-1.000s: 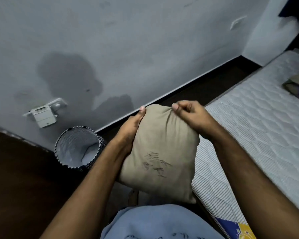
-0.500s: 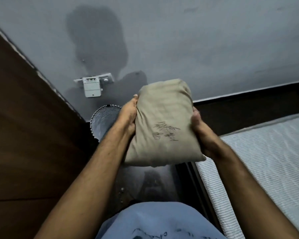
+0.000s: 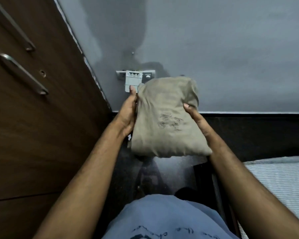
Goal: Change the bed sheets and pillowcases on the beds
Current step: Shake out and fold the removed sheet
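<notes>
**Khaki pillow held at both long edges, clear of the bed**

Khaki cloth covered the pillow (image 3: 167, 118), a small plump one with dark scribbled marks on its upper face. We held it in the air in front of us, above the dark floor (image 3: 155, 173) and against the backdrop of the grey wall (image 3: 231, 49), with the bare mattress (image 3: 280, 180) low to our right and well apart from it.

Grip: our left hand (image 3: 128, 116) lay along the left edge with the fingers behind the pillow; our right hand (image 3: 197, 121) clasped the right edge, thumb on top. How far the hidden fingers curled we could not tell.

Handling, as judged: light and soft, since the fabric puckered under the thumb and the corners sagged. The cover looked loose over the filling, so a pinch on cloth alone would likely slide. A hold at a corner seam or the open end should serve better for stripping the case. Not fragile.

A wall socket (image 3: 134, 80) and a wooden wardrobe (image 3: 33, 118) stood to the left.
</notes>
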The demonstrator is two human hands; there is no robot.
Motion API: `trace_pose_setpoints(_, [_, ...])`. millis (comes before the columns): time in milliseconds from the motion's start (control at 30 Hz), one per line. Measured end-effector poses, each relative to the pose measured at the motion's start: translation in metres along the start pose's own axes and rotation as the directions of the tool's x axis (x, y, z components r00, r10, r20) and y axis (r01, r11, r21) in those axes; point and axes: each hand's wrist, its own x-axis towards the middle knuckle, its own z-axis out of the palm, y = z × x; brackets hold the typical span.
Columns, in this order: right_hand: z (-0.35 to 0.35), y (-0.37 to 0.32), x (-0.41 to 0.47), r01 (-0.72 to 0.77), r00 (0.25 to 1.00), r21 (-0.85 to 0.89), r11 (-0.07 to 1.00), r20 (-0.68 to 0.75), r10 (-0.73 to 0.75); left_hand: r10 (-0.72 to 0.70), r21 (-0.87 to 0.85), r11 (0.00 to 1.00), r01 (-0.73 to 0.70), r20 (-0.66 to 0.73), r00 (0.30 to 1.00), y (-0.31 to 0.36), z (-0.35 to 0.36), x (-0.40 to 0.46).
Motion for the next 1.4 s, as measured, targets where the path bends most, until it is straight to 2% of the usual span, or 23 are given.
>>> trace_pose_setpoints(67, [0.005, -0.006, 0.029, -0.029, 1.0, -0.028, 0.999, 0.006, 0.029, -0.012, 0.114, 0.993, 0.016, -0.035, 0.999, -0.008, -0.029, 0.004])
trace_pose_setpoints(100, [0.005, -0.007, 0.041, -0.059, 0.998, -0.042, 0.997, 0.01, 0.06, -0.049, 0.108, 0.993, 0.051, -0.021, 0.999, -0.016, -0.037, 0.003])
trace_pose_setpoints(167, [0.007, -0.005, 0.072, -0.096, 0.995, -0.075, 0.993, 0.034, 0.099, -0.049, 0.012, 0.999, 0.049, -0.007, 0.999, -0.032, -0.044, 0.006])
trace_pose_setpoints(267, [0.014, 0.004, 0.107, -0.148, 0.984, -0.117, 0.982, 0.088, 0.158, -0.034, -0.067, 0.997, 0.024, -0.152, 0.988, -0.052, -0.046, 0.02])
trace_pose_setpoints(367, [0.017, 0.011, 0.14, -0.199, 0.963, -0.06, 0.978, 0.172, 0.207, -0.146, -0.14, 0.983, 0.115, -0.234, 0.961, -0.061, -0.055, 0.044])
trace_pose_setpoints(467, [-0.002, 0.02, 0.184, -0.277, 0.954, -0.104, 0.955, 0.093, 0.286, -0.243, -0.163, 0.966, 0.202, -0.302, 0.922, -0.069, -0.067, 0.073])
trace_pose_setpoints(567, [-0.037, 0.031, 0.242, -0.291, 0.957, -0.2, 0.936, -0.073, 0.282, -0.231, -0.11, 0.973, 0.205, -0.356, 0.905, -0.078, -0.079, 0.113])
trace_pose_setpoints(633, [-0.049, 0.028, 0.264, -0.319, 0.947, -0.371, 0.872, -0.151, 0.282, -0.194, -0.059, 0.981, 0.185, -0.388, 0.901, -0.083, -0.088, 0.137])
trace_pose_setpoints(700, [-0.052, 0.022, 0.278, -0.277, 0.955, -0.526, 0.804, -0.243, 0.17, -0.171, -0.012, 0.983, 0.183, -0.414, 0.894, -0.093, -0.097, 0.157])
trace_pose_setpoints(767, [-0.056, 0.024, 0.283, -0.34, 0.94, -0.49, 0.803, -0.192, 0.281, -0.185, 0.0, 0.979, 0.206, -0.444, 0.877, -0.105, -0.105, 0.168])
trace_pose_setpoints(833, [-0.059, 0.029, 0.286, -0.463, 0.876, -0.512, 0.723, -0.143, 0.46, -0.218, -0.035, 0.973, 0.229, -0.48, 0.85, -0.121, -0.112, 0.174])
trace_pose_setpoints(900, [-0.071, 0.042, 0.291, -0.488, 0.847, -0.588, 0.645, -0.141, 0.512, -0.275, -0.098, 0.96, 0.262, -0.514, 0.813, -0.134, -0.112, 0.176])
trace_pose_setpoints(1000, [-0.084, 0.06, 0.299, -0.402, 0.899, -0.62, 0.673, -0.127, 0.42, -0.321, -0.178, 0.947, 0.267, -0.557, 0.766, -0.157, -0.113, 0.178])
trace_pose_setpoints(1167, [-0.085, 0.078, 0.315, -0.372, 0.922, -0.556, 0.743, -0.132, 0.363, -0.244, -0.124, 0.969, 0.216, -0.649, 0.721, -0.171, -0.129, 0.203])
trace_pose_setpoints(1267, [-0.084, 0.076, 0.33, -0.356, 0.933, -0.529, 0.77, -0.149, 0.329, -0.203, 0.005, 0.963, 0.268, -0.639, 0.742, -0.147, -0.128, 0.222])
trace_pose_setpoints(1400, [-0.083, 0.069, 0.359, -0.205, 0.979, -0.614, 0.762, -0.116, 0.17, -0.139, 0.099, 0.964, 0.247, -0.605, 0.784, -0.135, -0.135, 0.254])
